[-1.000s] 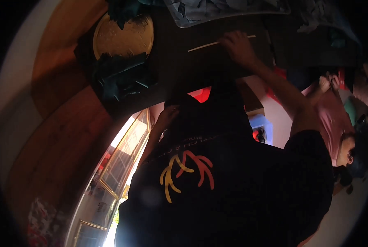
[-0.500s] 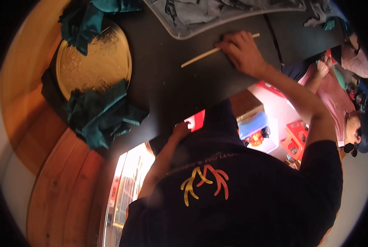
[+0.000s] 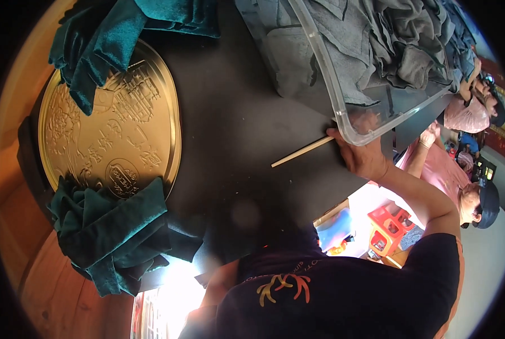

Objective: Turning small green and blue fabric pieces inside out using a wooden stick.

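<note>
My right hand grips one end of a thin wooden stick that lies across the black tabletop. The hand sits right against the near corner of a clear plastic bin filled with grey cloths. My left forearm shows dimly below the table's edge, and its hand is hidden. To the left lies a round golden embossed tray. Dark green velvet cloths rest on its top edge and its bottom edge.
An orange wooden surface curves along the left side. Past the table on the right are other people in pink shirts, one with a dark cap. A red crate stands on the floor below.
The view has drawn closer to the table, so the tray and bin look larger. My right hand with the stick now sits at the bin's corner. My left hand has dropped out of sight.
</note>
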A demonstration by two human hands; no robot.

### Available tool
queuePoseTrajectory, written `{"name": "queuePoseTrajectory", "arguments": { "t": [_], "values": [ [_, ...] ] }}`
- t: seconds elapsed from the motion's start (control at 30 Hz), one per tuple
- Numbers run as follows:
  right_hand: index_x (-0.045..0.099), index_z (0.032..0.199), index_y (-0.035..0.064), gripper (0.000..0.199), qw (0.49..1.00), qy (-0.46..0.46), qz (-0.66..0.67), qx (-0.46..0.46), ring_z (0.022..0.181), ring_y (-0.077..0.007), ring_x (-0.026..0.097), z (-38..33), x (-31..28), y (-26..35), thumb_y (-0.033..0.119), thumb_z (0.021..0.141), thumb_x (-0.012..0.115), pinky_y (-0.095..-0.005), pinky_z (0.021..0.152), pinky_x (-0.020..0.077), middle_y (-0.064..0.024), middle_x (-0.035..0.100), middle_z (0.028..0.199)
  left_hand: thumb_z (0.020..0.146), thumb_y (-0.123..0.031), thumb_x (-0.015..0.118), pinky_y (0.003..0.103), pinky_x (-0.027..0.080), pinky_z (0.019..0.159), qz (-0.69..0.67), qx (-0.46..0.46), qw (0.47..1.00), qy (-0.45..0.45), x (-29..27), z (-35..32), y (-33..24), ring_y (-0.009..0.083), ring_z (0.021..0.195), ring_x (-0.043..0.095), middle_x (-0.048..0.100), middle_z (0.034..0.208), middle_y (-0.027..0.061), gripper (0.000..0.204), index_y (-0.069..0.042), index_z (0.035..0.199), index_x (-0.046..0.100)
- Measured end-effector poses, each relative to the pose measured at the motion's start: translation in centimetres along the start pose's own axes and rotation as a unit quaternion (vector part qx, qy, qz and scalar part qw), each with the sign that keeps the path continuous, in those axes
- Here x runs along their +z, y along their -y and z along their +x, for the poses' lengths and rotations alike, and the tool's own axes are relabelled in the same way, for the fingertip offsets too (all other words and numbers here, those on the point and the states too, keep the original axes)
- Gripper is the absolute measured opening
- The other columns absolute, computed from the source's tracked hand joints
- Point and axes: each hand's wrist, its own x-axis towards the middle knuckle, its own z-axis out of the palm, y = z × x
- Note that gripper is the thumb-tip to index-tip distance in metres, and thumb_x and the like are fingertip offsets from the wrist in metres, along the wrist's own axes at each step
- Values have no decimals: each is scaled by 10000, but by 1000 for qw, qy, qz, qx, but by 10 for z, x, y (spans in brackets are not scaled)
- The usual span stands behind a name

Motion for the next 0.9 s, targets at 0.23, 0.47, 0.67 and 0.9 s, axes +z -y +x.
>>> {"name": "queuePoseTrajectory", "arguments": {
  "t": [0.23, 0.47, 0.67, 0.9],
  "values": [
    [616, 1090, 105, 428, 999, -33, -10, -3, 895, -279, 501, 8, -2, 5, 1, 678, 668, -396, 779, 396, -76, 530, 978, 772, -339, 677, 487, 440, 928, 41, -6, 997, -68, -13, 6, 32, 356, 1069, 554, 630, 1034, 168, 500, -113, 1209, 588],
    [621, 1059, 88, 338, 999, -45, 22, -4, 879, -282, 508, 10, -4, 9, -4, 736, 661, -381, 780, 404, -84, 534, 954, 773, -340, 677, 491, 436, 929, 80, -6, 986, -144, -42, 19, 56, 359, 1067, 552, 630, 1031, 170, 491, -111, 1199, 594],
    [623, 1049, 87, 294, 998, -61, -1, -10, 876, -288, 508, 7, -8, 13, 17, 766, 666, -390, 779, 405, -89, 532, 966, 774, -341, 677, 495, 433, 930, 106, -18, 969, -223, -70, 28, 74, 363, 1066, 551, 630, 1029, 172, 484, -109, 1191, 600],
    [603, 1038, 99, 236, 997, -73, -15, -17, 902, -278, 497, 1, -5, 14, 81, 807, 648, -387, 790, 392, -81, 530, 983, 774, -342, 677, 499, 429, 930, 158, -35, 931, -326, -122, 28, 102, 366, 1064, 549, 630, 1026, 174, 475, -108, 1181, 606]
  ]
}}
